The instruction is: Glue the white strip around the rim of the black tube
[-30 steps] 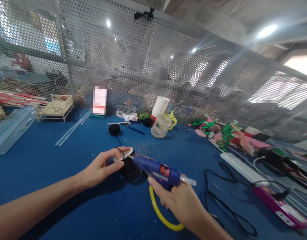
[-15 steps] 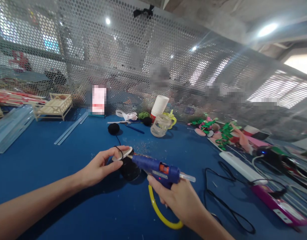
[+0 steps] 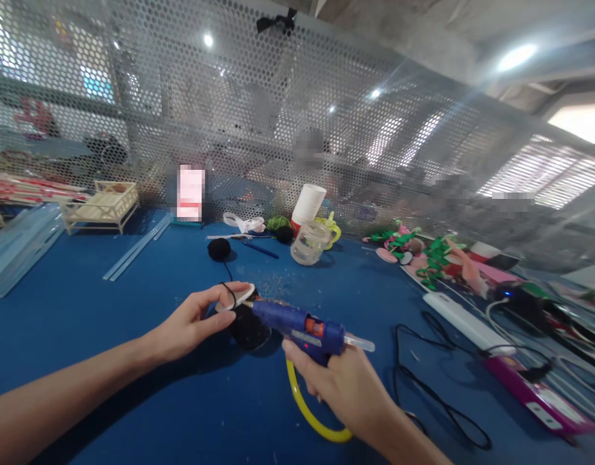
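Note:
Between its thumb and fingers, my left hand (image 3: 201, 320) pinches a small white disc (image 3: 244, 296) with black yarn running across it. That yarn leads back to a black yarn ball (image 3: 219, 249) on the blue table. My right hand (image 3: 343, 381) is wrapped round the grip of a blue glue gun (image 3: 302, 326); a clear glue stick (image 3: 359, 342) pokes out of its rear. The gun's nozzle meets or nearly meets the disc's edge. Under the disc and nozzle stands a dark round object (image 3: 249, 330), partly hidden. A yellow tube (image 3: 304, 407) curves below the gun.
Behind my hands are a clear jar (image 3: 310, 244), stacked white paper cups (image 3: 309, 203) and a blue pen (image 3: 260, 249). At right lie a purple power strip (image 3: 539, 394), black cords and green-pink craft pieces. A small bamboo bed (image 3: 101, 206) and pale blue strips (image 3: 26, 245) are at left.
Hardly anything differs. The glue gun and my right hand sit very slightly further left, and the whole view has shifted a little.

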